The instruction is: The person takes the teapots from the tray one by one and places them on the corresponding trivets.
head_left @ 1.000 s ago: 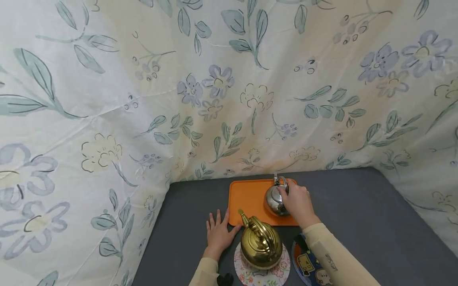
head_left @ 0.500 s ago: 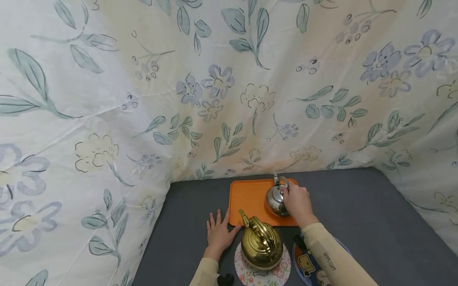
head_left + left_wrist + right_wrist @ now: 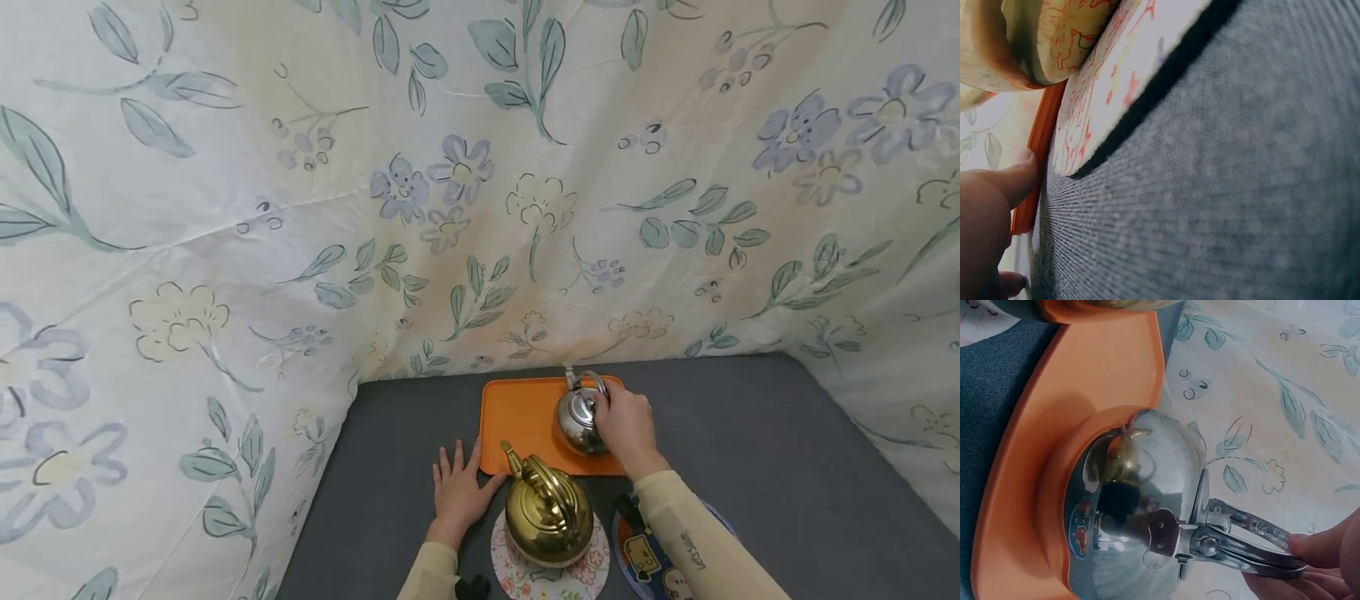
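A small silver kettle [image 3: 577, 417] stands on the right part of an orange tray [image 3: 517, 417] near the back of the grey table. My right hand [image 3: 624, 423] grips the kettle's metal handle [image 3: 1254, 540], fingertips pinching it in the right wrist view. The silver kettle [image 3: 1129, 512] rests on the orange tray [image 3: 1085, 394] there. My left hand [image 3: 457, 487] lies flat on the table, thumb touching the tray's front left corner. The left wrist view shows a finger [image 3: 1013, 181] against the tray edge [image 3: 1041, 144].
A gold kettle [image 3: 546, 510] sits on a floral coaster [image 3: 551, 575] just in front of the tray. A cartoon-print coaster [image 3: 645, 554] lies to its right under my forearm. Floral cloth [image 3: 450, 192] walls the back and sides. Grey tabletop [image 3: 750, 467] stretches to the right.
The silver kettle has turned slightly on the tray, its handle and spout shifting left. My right hand stays on the handle. The left hand has not moved.
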A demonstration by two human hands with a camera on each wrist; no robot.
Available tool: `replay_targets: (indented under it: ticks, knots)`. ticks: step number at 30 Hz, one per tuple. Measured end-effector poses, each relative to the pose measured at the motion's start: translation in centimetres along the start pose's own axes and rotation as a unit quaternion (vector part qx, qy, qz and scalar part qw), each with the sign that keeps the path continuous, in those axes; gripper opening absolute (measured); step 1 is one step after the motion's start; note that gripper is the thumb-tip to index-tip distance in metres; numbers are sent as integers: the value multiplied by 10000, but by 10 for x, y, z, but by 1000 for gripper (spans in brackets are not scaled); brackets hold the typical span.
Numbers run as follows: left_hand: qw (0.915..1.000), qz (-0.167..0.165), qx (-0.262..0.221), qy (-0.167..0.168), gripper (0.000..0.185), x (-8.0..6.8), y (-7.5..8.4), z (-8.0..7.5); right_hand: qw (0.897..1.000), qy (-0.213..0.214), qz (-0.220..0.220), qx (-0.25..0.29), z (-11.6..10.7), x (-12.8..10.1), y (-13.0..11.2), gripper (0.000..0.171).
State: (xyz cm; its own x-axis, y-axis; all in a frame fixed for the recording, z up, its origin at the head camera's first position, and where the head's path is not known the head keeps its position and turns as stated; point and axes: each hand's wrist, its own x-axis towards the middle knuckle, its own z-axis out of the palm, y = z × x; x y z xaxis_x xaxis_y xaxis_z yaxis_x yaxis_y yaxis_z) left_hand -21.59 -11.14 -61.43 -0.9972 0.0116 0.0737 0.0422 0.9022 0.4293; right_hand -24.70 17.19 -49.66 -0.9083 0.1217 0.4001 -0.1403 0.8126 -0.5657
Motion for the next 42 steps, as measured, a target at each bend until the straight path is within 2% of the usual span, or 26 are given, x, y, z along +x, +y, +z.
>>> replay_targets:
  ticks: [14,20,28,42]
  knots:
    - [10000,11,-80,-8,83,2,1,-2,9997,185,-99,93,-22,-11,-14,29]
    - [9998,-82,-48,-150,83,3,0,0,9990,312,-185,243,-33,-22,-17,30]
    - [9996,-135,-111,-238,84,7,-2,0,9973,594,-348,269,-40,-30,-20,31]
    - [9994,-131,-136,-297,84,9,-3,-3,9952,783,-444,383,-55,-38,-23,30]
